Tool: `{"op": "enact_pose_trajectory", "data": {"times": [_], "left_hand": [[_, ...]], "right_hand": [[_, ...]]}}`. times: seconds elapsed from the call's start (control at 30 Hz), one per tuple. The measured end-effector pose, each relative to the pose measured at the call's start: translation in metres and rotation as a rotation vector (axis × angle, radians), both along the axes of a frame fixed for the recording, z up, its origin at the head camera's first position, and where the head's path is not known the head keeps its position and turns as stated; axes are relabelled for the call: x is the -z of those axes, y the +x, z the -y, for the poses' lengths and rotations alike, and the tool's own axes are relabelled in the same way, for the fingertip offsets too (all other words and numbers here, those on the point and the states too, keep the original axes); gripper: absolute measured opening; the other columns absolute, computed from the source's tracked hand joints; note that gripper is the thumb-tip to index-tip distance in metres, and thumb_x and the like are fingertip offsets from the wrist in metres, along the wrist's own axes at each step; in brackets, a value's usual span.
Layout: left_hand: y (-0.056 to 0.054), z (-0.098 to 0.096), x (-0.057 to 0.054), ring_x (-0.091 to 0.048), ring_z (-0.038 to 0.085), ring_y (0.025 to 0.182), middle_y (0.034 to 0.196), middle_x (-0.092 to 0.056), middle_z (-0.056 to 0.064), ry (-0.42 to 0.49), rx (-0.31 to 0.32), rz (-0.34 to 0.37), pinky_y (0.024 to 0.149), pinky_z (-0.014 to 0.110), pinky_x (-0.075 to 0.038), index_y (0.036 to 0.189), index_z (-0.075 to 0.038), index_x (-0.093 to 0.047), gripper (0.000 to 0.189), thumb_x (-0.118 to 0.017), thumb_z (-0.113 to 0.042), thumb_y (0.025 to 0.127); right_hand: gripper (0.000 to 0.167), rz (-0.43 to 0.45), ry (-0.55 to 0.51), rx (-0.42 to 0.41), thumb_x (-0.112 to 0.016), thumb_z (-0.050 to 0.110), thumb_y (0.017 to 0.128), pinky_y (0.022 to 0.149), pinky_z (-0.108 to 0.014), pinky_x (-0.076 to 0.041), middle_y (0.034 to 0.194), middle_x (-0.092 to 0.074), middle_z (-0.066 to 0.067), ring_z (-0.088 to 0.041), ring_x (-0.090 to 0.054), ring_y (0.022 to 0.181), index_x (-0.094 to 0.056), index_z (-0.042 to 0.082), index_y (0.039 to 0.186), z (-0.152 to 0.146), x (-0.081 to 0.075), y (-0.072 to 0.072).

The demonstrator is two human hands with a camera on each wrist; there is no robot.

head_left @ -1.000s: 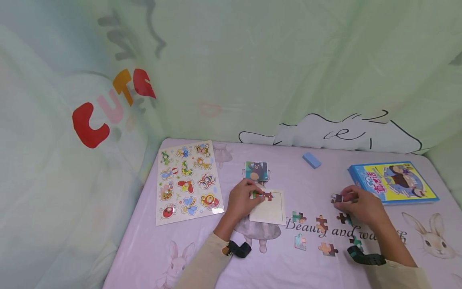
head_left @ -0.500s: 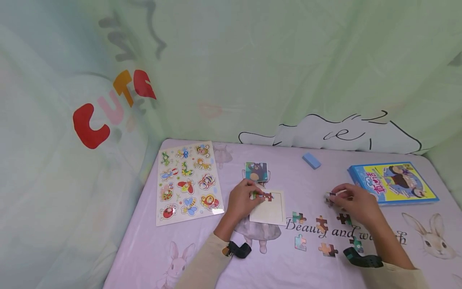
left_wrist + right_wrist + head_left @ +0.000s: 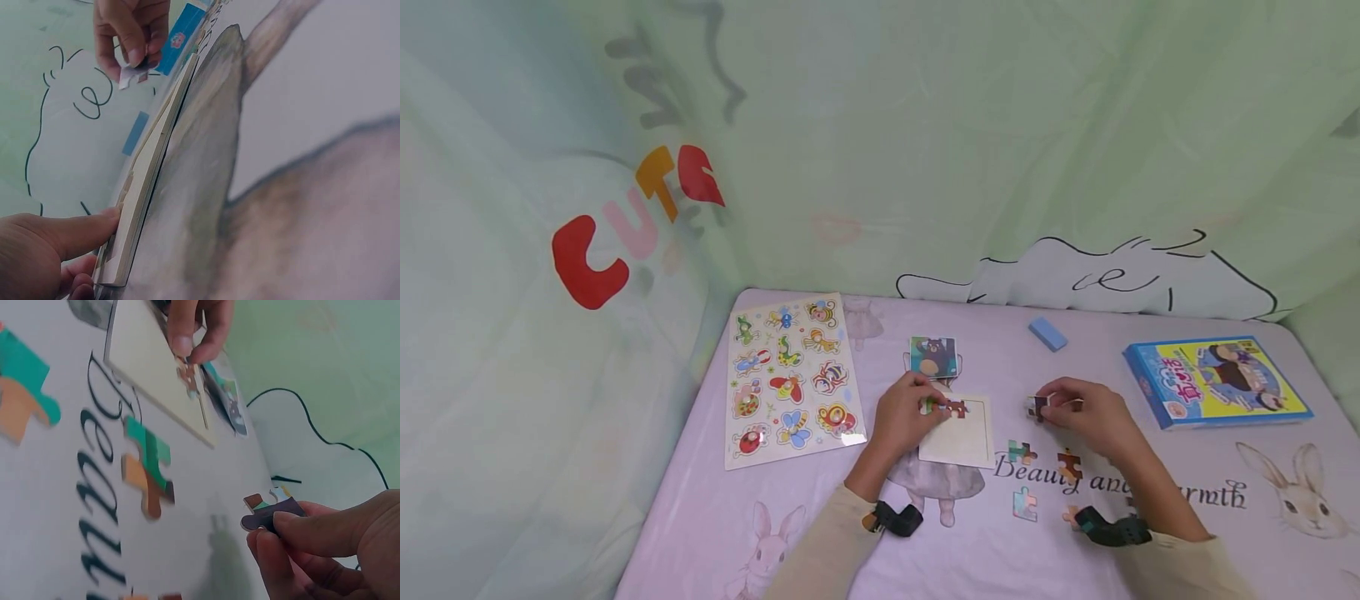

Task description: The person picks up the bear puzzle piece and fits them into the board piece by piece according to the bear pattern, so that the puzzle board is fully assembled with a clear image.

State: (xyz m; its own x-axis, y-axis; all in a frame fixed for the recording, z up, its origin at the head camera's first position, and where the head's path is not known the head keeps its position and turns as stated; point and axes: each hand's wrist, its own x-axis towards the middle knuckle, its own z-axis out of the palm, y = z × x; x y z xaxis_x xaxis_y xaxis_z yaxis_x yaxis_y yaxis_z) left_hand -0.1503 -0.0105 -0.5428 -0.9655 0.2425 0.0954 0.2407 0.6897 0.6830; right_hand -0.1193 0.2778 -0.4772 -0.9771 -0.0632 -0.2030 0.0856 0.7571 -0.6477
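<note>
A pale square puzzle board (image 3: 957, 443) lies mid-table, with a brown and green puzzle piece (image 3: 956, 408) in its upper left part. My left hand (image 3: 904, 414) grips the board's left edge, thumb on top and fingers curled at the side, as the left wrist view shows. Between the thumb and fingers of my right hand (image 3: 1090, 417) is a small dark puzzle piece (image 3: 270, 512), held above the table to the board's right. Below that hand lie several loose pieces, among them a green and brown one (image 3: 150, 465) and a brown one (image 3: 1069, 463); my right forearm partly covers others.
Behind the board is a bear picture card (image 3: 933, 357). An insect puzzle board (image 3: 790, 379) lies to the left. A blue block (image 3: 1047, 333) sits farther back, and a blue and yellow box (image 3: 1221, 379) stands at the right. Fabric walls (image 3: 880, 150) enclose the table.
My right hand has moved left toward the board, carrying the puzzle piece, away from the box. My left hand has stayed at the board's edge.
</note>
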Motion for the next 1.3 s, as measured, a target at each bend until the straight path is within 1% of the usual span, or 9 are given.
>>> {"op": "enact_pose_trajectory", "data": {"times": [0.2, 0.37, 0.5, 0.63, 0.7, 0.93, 1.3], "left_hand": [[0.000, 0.000, 0.000, -0.055, 0.006, 0.086, 0.113, -0.065, -0.004, 0.000, 0.001, -0.008, 0.073, 0.018, -0.041, 0.097, -0.022, -0.082, 0.014, -0.083, -0.031, 0.085], [0.000, 0.000, 0.000, -0.056, 0.006, 0.086, 0.113, -0.065, -0.005, -0.004, 0.003, -0.012, 0.073, 0.018, -0.042, 0.097, -0.023, -0.082, 0.014, -0.083, -0.031, 0.085], [0.000, 0.000, 0.000, -0.057, 0.007, 0.088, 0.114, -0.065, -0.005, -0.013, 0.004, -0.011, 0.074, 0.018, -0.043, 0.097, -0.023, -0.081, 0.014, -0.083, -0.031, 0.086], [0.000, 0.000, 0.001, -0.057, 0.007, 0.090, 0.113, -0.064, -0.006, -0.014, 0.003, -0.007, 0.075, 0.019, -0.043, 0.097, -0.023, -0.081, 0.015, -0.083, -0.031, 0.085], [0.000, 0.000, 0.001, -0.056, 0.007, 0.088, 0.113, -0.064, -0.006, -0.013, 0.001, -0.004, 0.075, 0.019, -0.043, 0.097, -0.023, -0.081, 0.015, -0.083, -0.032, 0.085], [-0.001, 0.001, 0.000, -0.053, 0.004, 0.083, 0.113, -0.064, -0.006, -0.011, 0.004, -0.010, 0.072, 0.017, -0.041, 0.097, -0.023, -0.081, 0.015, -0.084, -0.032, 0.085], [0.000, 0.001, 0.000, -0.054, 0.005, 0.084, 0.113, -0.064, -0.005, 0.002, 0.006, -0.009, 0.073, 0.018, -0.042, 0.095, -0.023, -0.081, 0.013, -0.083, -0.031, 0.085]], "right_hand": [[0.025, -0.012, -0.019, 0.007, -0.074, 0.017, 0.093, 0.071, -0.030, -0.050, 0.095, -0.070, -0.007, -0.024, -0.060, 0.088, -0.071, 0.011, 0.117, 0.024, 0.000, -0.008], [0.023, -0.019, -0.033, -0.009, -0.073, 0.018, 0.094, 0.072, -0.031, -0.049, 0.094, -0.072, -0.007, -0.023, -0.061, 0.087, -0.071, 0.011, 0.115, 0.041, 0.003, -0.012], [0.021, 0.027, -0.055, -0.002, -0.073, 0.020, 0.094, 0.073, -0.031, -0.049, 0.095, -0.070, -0.006, -0.023, -0.060, 0.088, -0.072, 0.013, 0.114, 0.052, 0.007, -0.014], [0.021, 0.040, -0.058, -0.001, -0.072, 0.020, 0.094, 0.072, -0.030, -0.050, 0.095, -0.070, -0.005, -0.022, -0.061, 0.086, -0.072, 0.013, 0.114, 0.061, 0.011, -0.015], [0.022, 0.031, -0.052, -0.008, -0.073, 0.019, 0.093, 0.070, -0.030, -0.051, 0.094, -0.071, -0.006, -0.021, -0.061, 0.083, -0.072, 0.011, 0.114, 0.065, 0.014, -0.016], [0.022, 0.052, -0.087, 0.008, -0.075, 0.018, 0.092, 0.064, -0.029, -0.053, 0.089, -0.072, -0.006, -0.017, -0.062, 0.072, -0.071, 0.009, 0.112, 0.072, 0.019, -0.017], [0.021, 0.030, -0.045, 0.066, -0.076, 0.018, 0.089, 0.062, -0.029, -0.049, 0.081, -0.069, -0.004, -0.017, -0.060, 0.067, -0.074, 0.007, 0.107, 0.083, 0.025, -0.020]]}}
